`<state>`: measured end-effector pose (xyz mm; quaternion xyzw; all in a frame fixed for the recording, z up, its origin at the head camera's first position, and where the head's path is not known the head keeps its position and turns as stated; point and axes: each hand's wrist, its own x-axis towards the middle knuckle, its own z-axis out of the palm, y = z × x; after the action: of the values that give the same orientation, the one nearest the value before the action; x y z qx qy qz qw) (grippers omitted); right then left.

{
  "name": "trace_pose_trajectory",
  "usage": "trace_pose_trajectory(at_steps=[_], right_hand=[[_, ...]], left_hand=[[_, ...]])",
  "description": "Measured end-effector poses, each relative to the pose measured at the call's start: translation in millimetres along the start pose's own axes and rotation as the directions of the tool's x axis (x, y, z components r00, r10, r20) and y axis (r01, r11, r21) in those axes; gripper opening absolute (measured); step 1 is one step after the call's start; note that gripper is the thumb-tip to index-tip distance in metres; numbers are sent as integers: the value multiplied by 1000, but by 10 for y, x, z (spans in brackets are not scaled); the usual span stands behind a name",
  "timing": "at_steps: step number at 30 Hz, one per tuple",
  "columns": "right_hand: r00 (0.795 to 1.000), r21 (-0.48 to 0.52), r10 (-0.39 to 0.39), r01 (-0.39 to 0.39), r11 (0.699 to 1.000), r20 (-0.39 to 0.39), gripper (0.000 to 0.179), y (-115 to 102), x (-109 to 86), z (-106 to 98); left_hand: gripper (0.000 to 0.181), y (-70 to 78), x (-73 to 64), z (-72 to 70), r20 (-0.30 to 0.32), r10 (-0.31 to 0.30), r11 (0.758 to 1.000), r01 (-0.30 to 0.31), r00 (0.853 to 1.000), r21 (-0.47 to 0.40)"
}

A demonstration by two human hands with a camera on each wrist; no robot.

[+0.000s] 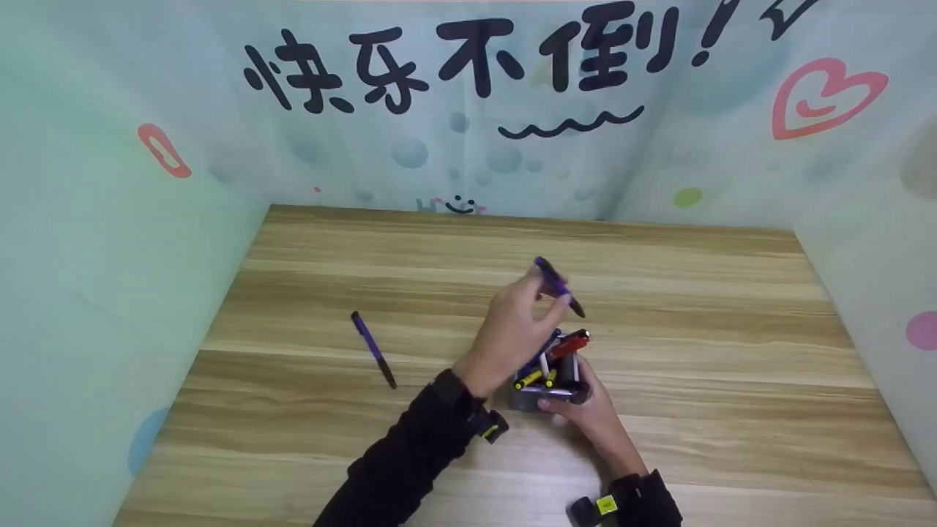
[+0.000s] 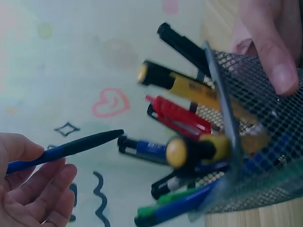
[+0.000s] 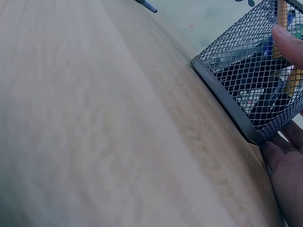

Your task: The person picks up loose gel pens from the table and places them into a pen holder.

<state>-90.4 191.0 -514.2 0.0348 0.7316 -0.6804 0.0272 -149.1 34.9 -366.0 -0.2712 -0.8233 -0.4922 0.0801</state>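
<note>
My left hand (image 1: 516, 318) pinches a blue-purple pen (image 1: 558, 284) with a dark grip, held above and just beyond the pen holder. In the left wrist view the tip of this pen (image 2: 90, 145) points toward the crowded pens. With thumb and fingers round its side, my right hand (image 1: 596, 410) holds the dark mesh pen holder (image 3: 255, 71). Out of its top stick several pens and markers, among them a red pen (image 2: 182, 116), a yellow-and-black marker (image 2: 189, 90) and a green pen (image 2: 165, 203).
Another blue-purple pen (image 1: 373, 350) lies on the wooden table (image 1: 293, 439), left of my left forearm. A printed cloth (image 1: 410, 154) with writing and hearts hangs round the back and sides of the table.
</note>
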Motion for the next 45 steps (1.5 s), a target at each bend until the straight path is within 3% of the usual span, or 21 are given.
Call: trace_pose_trajectory(at_steps=[3,6,9,23,37,42,45], right_hand=[[1000,-12,-1,1,1000,2,86,5,9,2],[1000,-20,-1,1,1000,12,86,10,14,3],[1000,-31,-2,3,1000,18,85,8,15,2],[999,19,9,-9,1000,35,81,-26,-4,-5],[1000,2,-4,4,1000,20,81,-4,2,-11],[1000,-10,-7,7,1000,21,80,-5,3,-18],[1000,-11,-1,1,1000,25,79,-8,5,-18]], left_hand=[[21,23,26,104,64,31,990,-40,997,139],[24,12,33,171,105,32,960,-60,994,272],[31,-7,28,192,121,22,944,-61,992,325],[33,-3,10,183,138,16,929,-66,990,364],[37,-64,-13,196,147,-24,939,-28,989,343],[34,-150,-30,244,198,-75,922,-8,977,388],[37,-184,-45,255,194,-99,928,21,976,372]])
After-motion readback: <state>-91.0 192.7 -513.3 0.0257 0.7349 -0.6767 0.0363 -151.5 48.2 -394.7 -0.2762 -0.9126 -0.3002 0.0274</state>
